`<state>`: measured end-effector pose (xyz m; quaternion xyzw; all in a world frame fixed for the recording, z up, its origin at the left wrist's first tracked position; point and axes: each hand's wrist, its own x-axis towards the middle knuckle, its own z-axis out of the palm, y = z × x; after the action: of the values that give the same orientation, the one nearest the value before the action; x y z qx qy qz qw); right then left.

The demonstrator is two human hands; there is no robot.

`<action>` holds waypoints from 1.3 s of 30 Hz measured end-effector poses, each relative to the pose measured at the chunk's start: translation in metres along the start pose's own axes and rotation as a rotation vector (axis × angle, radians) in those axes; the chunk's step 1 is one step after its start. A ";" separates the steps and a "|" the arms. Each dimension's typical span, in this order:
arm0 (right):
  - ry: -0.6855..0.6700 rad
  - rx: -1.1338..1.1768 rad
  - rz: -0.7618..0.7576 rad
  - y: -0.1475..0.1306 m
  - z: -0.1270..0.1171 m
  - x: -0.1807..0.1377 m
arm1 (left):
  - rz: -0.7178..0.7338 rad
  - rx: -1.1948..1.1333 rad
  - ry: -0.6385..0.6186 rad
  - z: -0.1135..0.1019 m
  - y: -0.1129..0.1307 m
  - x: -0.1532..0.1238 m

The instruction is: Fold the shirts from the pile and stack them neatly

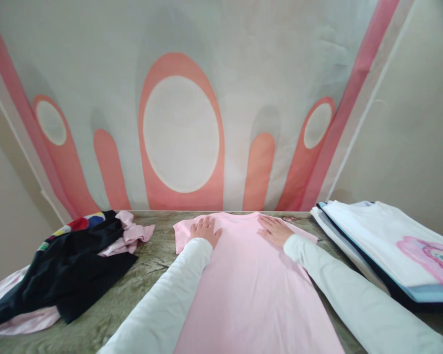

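A pink short-sleeved T-shirt [251,285] lies spread out on the table, its neckline toward the far edge and its lower end running out of view at the bottom. My left hand [206,231] rests flat on the shirt near its left shoulder, fingers spread. On the opposite shoulder, my right hand [275,230] lies flat too, with its fingers stretched toward the neckline. Neither hand grips the cloth.
To the left is a rumpled heap of black and pink clothes [81,260]. Folded garments form a stack [384,246] at the right, a white one with a pink print on top. The wood-patterned table [151,275] meets a backdrop [236,73] with pink shapes.
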<state>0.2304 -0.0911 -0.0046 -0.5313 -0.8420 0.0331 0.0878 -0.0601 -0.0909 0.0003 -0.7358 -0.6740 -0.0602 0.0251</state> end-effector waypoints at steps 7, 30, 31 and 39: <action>-0.067 -0.144 0.182 0.036 -0.004 0.016 | -0.031 -0.017 0.010 0.002 -0.002 0.001; -0.059 -0.125 0.206 0.005 -0.003 0.031 | -0.046 -0.056 0.013 -0.002 -0.003 0.000; -0.051 -0.136 0.227 0.008 -0.003 0.028 | -0.046 -0.055 0.015 -0.002 -0.003 0.000; -0.096 -0.032 0.018 -0.027 -0.009 -0.041 | 0.096 0.004 0.157 -0.009 0.008 -0.002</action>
<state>0.2251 -0.1400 0.0033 -0.5380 -0.8408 0.0459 0.0387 -0.0527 -0.0947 0.0088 -0.7603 -0.6340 -0.1149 0.0821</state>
